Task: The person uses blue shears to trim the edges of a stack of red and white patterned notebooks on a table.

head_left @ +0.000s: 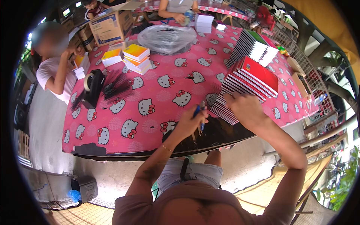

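Note:
My left hand (189, 122) is closed around a small blue-handled tool (203, 112), held above the near edge of the table. The tool's exact kind is partly hidden by my fingers. My right hand (245, 109) reaches over the near end of a leaning stack of spiral-bound notebooks (224, 111), fingers bent down against it. What these fingers grip, if anything, does not show. Red-covered notebooks (260, 75) lie piled just beyond that hand, their white pages and dark bindings facing left.
Behind stand more spiral-bound notebooks (249, 47). Leftward are a black tape dispenser (93, 90), loose black binding coils (117, 86), yellow-covered pads (136, 52), a clear plastic bag (167, 38) and a cardboard box (110, 28). One person (56, 75) works at the left; others sit across.

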Demonstrator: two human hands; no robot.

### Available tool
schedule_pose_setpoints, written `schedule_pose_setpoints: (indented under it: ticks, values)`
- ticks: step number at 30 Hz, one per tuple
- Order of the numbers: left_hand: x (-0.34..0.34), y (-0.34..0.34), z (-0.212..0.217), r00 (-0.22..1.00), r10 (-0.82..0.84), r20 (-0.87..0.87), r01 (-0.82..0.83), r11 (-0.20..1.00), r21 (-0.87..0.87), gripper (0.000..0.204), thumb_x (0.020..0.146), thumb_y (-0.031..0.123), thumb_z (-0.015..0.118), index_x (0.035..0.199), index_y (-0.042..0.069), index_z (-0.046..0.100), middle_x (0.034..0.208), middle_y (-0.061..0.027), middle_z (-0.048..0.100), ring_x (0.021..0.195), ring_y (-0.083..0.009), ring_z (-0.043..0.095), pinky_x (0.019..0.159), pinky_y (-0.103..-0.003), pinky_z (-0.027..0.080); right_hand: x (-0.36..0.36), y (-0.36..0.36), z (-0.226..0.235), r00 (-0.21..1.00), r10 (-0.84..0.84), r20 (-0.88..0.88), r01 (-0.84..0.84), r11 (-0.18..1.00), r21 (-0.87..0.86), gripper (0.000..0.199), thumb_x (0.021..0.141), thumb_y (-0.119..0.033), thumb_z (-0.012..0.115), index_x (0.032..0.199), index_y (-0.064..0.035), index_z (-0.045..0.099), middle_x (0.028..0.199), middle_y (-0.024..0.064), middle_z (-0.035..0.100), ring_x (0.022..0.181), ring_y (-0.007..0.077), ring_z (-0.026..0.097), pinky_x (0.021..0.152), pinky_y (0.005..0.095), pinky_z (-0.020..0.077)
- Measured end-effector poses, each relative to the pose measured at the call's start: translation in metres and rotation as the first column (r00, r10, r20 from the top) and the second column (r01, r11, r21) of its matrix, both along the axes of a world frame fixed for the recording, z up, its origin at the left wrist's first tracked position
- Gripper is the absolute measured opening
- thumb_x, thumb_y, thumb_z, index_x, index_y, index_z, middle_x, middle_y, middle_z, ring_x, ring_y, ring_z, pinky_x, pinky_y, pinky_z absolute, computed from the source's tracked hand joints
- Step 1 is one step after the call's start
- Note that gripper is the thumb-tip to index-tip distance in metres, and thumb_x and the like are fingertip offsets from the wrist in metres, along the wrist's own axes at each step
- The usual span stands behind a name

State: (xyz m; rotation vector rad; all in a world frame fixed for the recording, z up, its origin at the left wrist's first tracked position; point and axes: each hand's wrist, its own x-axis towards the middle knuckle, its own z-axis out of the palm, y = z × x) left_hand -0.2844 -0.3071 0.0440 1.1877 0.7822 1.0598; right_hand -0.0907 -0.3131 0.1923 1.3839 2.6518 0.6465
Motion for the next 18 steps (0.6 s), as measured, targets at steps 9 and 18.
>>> schedule_pose_setpoints:
  ticks: [9, 18]
  values:
    - [0.007, 0.012, 0.034, 0.988, 0.137, 0.075, -0.145, 0.983, 0.111, 0.028, 0.094, 0.014, 0.054, 0.115, -0.005, 0.050, 0.095, -0.0112, 0.062, 0.086, -0.0213, 0.067, 0.075, -0.032, 0.055, 0.035, -0.023, 0.004, 0.896, 0.260, -0.360, -0.151, 0.940, 0.305, 0.013, 0.085, -0.007, 0.058, 0.097, -0.0051, 0.061, 0.086, 0.0073, 0.067, 0.059, 0.0180, 0.062, 0.051, 0.0299, 0.0491]
    - [0.009, 0.090, 0.112, 0.991, 0.119, -0.057, -0.091, 0.928, 0.362, 0.025, 0.091, 0.017, 0.059, 0.108, -0.001, 0.055, 0.091, -0.0057, 0.061, 0.082, -0.0135, 0.061, 0.076, -0.030, 0.050, 0.061, -0.005, -0.034, -0.558, 0.380, -0.738, 0.452, 0.885, 0.114, 0.026, 0.097, -0.029, 0.053, 0.106, -0.0044, 0.058, 0.064, -0.0042, 0.043, 0.061, 0.0054, 0.039, 0.059, 0.0232, 0.0358]
